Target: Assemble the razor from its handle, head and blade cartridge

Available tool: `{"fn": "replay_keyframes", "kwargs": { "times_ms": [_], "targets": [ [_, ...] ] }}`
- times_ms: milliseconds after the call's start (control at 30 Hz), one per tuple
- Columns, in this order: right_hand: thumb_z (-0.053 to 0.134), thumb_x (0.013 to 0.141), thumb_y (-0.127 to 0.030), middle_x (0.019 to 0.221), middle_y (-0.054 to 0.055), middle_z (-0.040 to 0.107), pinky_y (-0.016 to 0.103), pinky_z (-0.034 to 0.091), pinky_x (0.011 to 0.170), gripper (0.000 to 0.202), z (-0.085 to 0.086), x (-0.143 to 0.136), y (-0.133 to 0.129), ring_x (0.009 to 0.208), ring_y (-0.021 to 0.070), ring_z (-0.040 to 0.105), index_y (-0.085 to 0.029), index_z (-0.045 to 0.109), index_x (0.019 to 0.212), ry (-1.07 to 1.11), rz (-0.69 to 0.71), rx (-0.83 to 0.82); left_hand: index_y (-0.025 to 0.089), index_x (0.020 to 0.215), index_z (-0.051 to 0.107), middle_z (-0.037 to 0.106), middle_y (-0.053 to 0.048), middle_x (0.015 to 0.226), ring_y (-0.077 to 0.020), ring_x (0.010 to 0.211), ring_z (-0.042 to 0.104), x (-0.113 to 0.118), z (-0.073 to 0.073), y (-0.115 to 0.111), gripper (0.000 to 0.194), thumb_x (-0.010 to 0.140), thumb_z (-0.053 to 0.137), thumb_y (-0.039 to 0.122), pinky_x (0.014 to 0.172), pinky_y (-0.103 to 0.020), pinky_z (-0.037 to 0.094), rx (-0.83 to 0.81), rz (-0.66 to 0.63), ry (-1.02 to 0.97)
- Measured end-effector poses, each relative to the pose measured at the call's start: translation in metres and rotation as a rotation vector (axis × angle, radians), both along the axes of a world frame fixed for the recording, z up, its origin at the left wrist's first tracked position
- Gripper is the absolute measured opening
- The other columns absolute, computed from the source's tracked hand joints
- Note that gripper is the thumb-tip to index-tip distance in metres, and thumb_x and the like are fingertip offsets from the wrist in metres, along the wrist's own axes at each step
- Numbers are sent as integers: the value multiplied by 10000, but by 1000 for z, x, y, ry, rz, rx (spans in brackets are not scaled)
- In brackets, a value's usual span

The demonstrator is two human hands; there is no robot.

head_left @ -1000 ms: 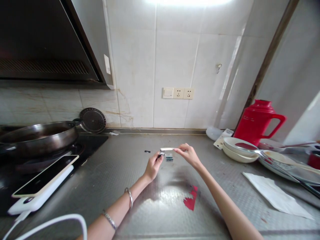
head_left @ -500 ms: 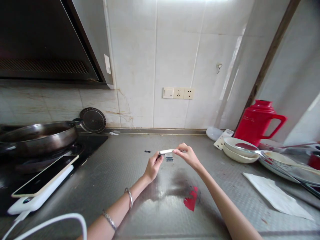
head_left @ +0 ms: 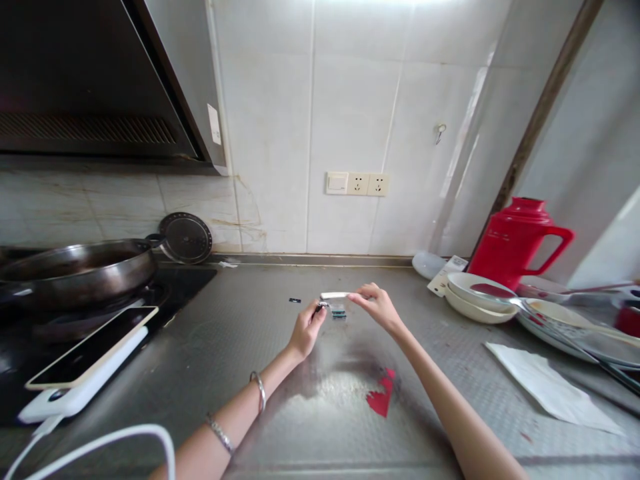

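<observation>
Above the middle of the counter, my left hand (head_left: 307, 331) is closed around a small black object (head_left: 318, 307) with a shiny silvery end, mostly covered by my fingers. In a pinch between thumb and fingers, my right hand (head_left: 376, 305) holds one end of a short white stick (head_left: 334, 295), which lies nearly level. The stick's free end hovers just over the silvery end; I cannot tell whether they touch. Just beneath the stick lies a small clear packet (head_left: 339, 312) with blue-green bands. A small black piece (head_left: 295, 300) rests on the counter left of my hands.
A pan (head_left: 80, 270) stands on the hob at left, near a phone (head_left: 95, 347) on a white power bank (head_left: 85, 377) with a cable. Stacked bowls (head_left: 477, 310), a red thermos (head_left: 517, 243) and a napkin (head_left: 550, 387) are at right. A red scrap (head_left: 383, 397) lies in front.
The white stick's left end has come up slightly off the black object in my left hand, so its silvery end now shows. Both hands keep their hold.
</observation>
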State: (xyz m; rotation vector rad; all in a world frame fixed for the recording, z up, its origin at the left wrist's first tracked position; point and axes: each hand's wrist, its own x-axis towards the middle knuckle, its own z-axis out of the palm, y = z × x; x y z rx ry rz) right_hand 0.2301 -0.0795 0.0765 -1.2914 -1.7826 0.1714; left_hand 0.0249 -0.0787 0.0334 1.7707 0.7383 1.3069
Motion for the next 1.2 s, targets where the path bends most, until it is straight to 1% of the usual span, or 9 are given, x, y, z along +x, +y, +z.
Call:
{"fn": "replay_keyframes", "kwargs": {
  "times_ms": [167, 333, 500, 600, 733, 833, 967, 1067, 1200],
  "targets": [
    [531, 765, -558, 615, 15, 565, 260, 354, 663, 419, -2, 3, 1, 698, 161, 476, -186, 614, 589, 39, 139, -28, 193, 674, 368, 354, 47, 579, -97, 550, 325, 1, 1, 1, 379, 851, 400, 526, 544, -235, 274, -4, 22, -24],
    [519, 746, -600, 608, 18, 556, 270, 347, 653, 456, -4, 2, 2, 690, 167, 468, -187, 596, 569, 52, 48, -55, 194, 667, 364, 361, 44, 576, -99, 557, 336, 1, 2, 1, 389, 851, 392, 536, 551, -237, 284, -27, 28, -45],
    [519, 753, -588, 621, 18, 564, 260, 349, 660, 443, -5, 2, 3, 703, 164, 475, -185, 609, 592, 57, 113, -47, 195, 664, 368, 358, 46, 564, -98, 547, 330, 1, 3, 1, 394, 841, 401, 545, 542, -240, 274, -17, 33, -48],
    [524, 743, -597, 620, 12, 556, 254, 338, 638, 455, -10, 5, 6, 687, 158, 473, -175, 617, 603, 58, 52, -52, 193, 664, 374, 363, 46, 566, -96, 546, 334, 1, 4, 0, 386, 848, 398, 531, 540, -239, 276, -12, 24, -39],
    [482, 756, -620, 551, -24, 467, 235, 291, 547, 498, -16, 9, 10, 579, 120, 418, -160, 599, 605, 85, -5, -114, 187, 674, 386, 369, 46, 577, -88, 547, 352, 3, 5, -1, 364, 857, 411, 500, 534, -226, 295, -7, 40, -51],
    [392, 805, -618, 531, -38, 406, 232, 274, 517, 521, -19, 7, 12, 536, 110, 379, -163, 599, 659, 114, 11, -140, 187, 689, 402, 356, 62, 554, -72, 485, 354, 4, 4, 0, 350, 845, 438, 498, 478, -210, 296, -51, 62, -77],
    [301, 849, -594, 598, -26, 428, 234, 343, 555, 496, -23, 1, 15, 580, 124, 418, -184, 562, 750, 183, 36, -83, 192, 723, 429, 351, 84, 497, -58, 369, 317, 4, 1, 4, 343, 818, 464, 520, 374, -197, 249, -128, 86, -97],
    [298, 841, -607, 615, -24, 439, 236, 369, 535, 478, -27, -3, 15, 561, 122, 428, -196, 537, 791, 259, 44, -91, 184, 708, 453, 374, 78, 498, -51, 374, 319, 3, 0, 8, 359, 796, 486, 530, 370, -188, 230, -120, 142, -87],
    [344, 803, -635, 574, -47, 408, 218, 332, 438, 475, -29, -10, 15, 471, 99, 377, -198, 524, 847, 418, 50, -143, 166, 682, 501, 349, 65, 527, -58, 457, 321, 1, 1, 12, 378, 773, 516, 532, 422, -185, 235, -74, 260, -75]
  ]
}}
